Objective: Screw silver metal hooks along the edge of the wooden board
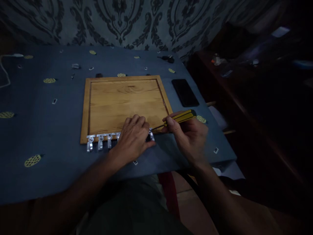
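Note:
A framed wooden board (124,104) lies flat on the blue patterned cloth. Along its near edge runs a row of silver metal hooks (100,142). My left hand (134,135) rests over the right part of this row, fingers bent and pressed on the hooks and the board's edge, hiding some of the hooks. In my right hand (188,133) is a yellow and black screwdriver (182,117), pinched between thumb and fingers. Its shaft points left, and the tip meets the hook strip near the board's near right corner, beside my left hand.
A black phone (185,92) lies right of the board. Behind the board are a small metal piece (75,66), dark keys or a similar item (167,58) and small dark objects. A white cable (7,73) lies at far left. Dark furniture (220,75) with clutter stands at right.

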Demonstrator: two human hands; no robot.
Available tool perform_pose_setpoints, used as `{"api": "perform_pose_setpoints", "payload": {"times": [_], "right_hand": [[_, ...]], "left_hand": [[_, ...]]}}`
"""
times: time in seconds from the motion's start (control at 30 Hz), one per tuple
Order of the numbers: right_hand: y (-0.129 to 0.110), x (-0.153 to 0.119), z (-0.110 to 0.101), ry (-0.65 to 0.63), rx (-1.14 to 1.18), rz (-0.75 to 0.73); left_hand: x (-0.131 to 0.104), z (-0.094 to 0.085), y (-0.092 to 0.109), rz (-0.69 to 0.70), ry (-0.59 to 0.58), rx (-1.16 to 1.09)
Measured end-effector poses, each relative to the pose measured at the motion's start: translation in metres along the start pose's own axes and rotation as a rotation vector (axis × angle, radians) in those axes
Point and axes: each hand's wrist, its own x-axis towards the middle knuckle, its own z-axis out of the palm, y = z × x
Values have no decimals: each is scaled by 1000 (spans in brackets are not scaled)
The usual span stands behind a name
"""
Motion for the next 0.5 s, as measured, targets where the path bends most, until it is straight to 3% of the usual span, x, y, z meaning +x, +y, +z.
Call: {"api": "perform_pose_setpoints", "payload": {"times": [0.17,0.5], "right_hand": [[-2,0,-2,-36,-84,-24],[-1,0,-4,-37,-142,-50]], "left_hand": [[-1,3,-1,21,58,31],[-3,-1,0,13,38,54]]}}
